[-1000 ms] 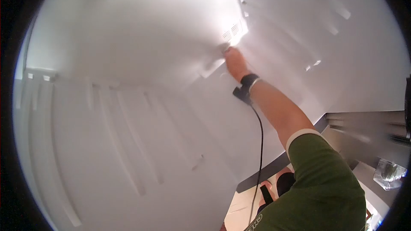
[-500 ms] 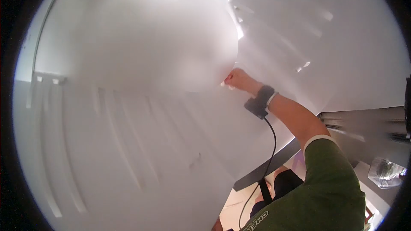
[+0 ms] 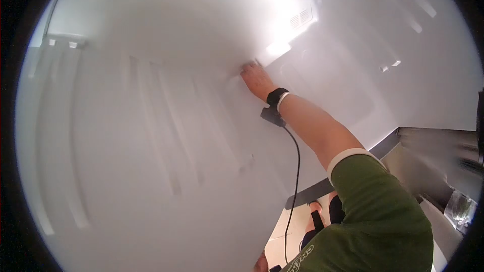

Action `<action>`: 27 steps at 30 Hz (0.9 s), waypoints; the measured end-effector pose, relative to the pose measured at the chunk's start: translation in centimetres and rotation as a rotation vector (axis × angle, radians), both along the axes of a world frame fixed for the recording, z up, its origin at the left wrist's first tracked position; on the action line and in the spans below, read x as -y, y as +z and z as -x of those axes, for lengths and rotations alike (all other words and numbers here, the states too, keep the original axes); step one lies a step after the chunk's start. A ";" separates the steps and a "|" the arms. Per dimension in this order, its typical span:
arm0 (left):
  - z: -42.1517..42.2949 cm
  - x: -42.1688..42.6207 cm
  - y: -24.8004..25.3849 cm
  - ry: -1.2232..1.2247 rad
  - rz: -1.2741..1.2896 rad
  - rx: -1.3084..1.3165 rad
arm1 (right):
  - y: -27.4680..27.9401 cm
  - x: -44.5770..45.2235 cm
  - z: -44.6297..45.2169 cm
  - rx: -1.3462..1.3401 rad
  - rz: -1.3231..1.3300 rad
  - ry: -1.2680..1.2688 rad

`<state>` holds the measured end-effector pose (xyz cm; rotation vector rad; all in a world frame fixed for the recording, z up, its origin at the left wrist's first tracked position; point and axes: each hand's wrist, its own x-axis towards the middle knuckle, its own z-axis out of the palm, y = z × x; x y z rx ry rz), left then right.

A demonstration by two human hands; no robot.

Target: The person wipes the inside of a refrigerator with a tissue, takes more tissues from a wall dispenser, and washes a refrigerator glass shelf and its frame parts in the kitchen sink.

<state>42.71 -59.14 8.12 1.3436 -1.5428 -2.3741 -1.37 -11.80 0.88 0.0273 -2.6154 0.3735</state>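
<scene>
My right hand [image 3: 257, 79] reaches deep into a white, smooth-walled interior that looks like a refrigerator. Its fingers are curled against the back wall, close to the lit corner. Whatever they hold is too small and blurred to name. A black band with a box-shaped device [image 3: 273, 116] is strapped round the wrist, and a black cable [image 3: 297, 171] hangs from it. At the bottom edge only a sliver of my left hand [image 3: 261, 263] shows; its fingers are out of sight.
A bright light panel and a slotted vent [image 3: 301, 17] sit at the upper right of the interior. Moulded ribs [image 3: 174, 136] run along the left wall, and small pegs [image 3: 384, 69] stick out on the right. A clear plastic container [image 3: 460, 210] is at the lower right.
My right hand has moved left and slightly up, deeper along the wall. The view has shifted, bringing the vent into sight. A pale bit at the fingertips is now hard to make out.
</scene>
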 end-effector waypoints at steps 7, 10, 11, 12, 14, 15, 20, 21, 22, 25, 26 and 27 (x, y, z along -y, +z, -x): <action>3.0 -3.7 3.0 -0.006 -0.124 0.031 | 0.4 1.4 -0.5 0.128 0.108 0.059; 5.6 -8.4 7.2 -0.280 -0.077 -0.030 | 0.7 1.6 -1.4 0.155 0.362 -0.002; 5.6 -8.6 7.2 -0.282 -0.088 -0.025 | 1.0 1.4 -1.7 0.164 0.281 0.058; 5.4 -8.3 7.4 -0.288 -0.097 -0.015 | 1.3 1.5 -2.3 0.176 0.203 0.114; 5.3 -8.0 7.7 -0.297 -0.106 -0.002 | 2.0 1.5 -3.6 0.244 0.094 0.196; 5.3 -8.0 8.1 -0.300 -0.104 0.008 | 2.1 1.5 -4.7 0.306 0.068 0.222; 5.2 -6.1 8.1 -0.432 -0.134 0.001 | 1.2 2.2 -12.3 0.190 0.075 0.342; 5.4 -5.9 7.8 -0.441 -0.134 -0.018 | 0.9 2.4 -14.3 0.250 0.088 0.338; 5.6 -5.7 7.9 -0.447 -0.130 -0.027 | 2.0 2.9 -16.6 0.319 0.110 0.336; 6.1 -5.1 8.4 -0.494 -0.167 -0.040 | 2.5 3.9 -21.3 0.313 0.101 0.341; 6.1 -4.2 7.8 -0.516 -0.200 -0.044 | 2.0 4.3 -22.5 0.284 0.086 0.345; 6.0 -3.7 7.8 -0.529 -0.199 -0.057 | 2.7 4.4 -23.3 0.284 0.111 0.337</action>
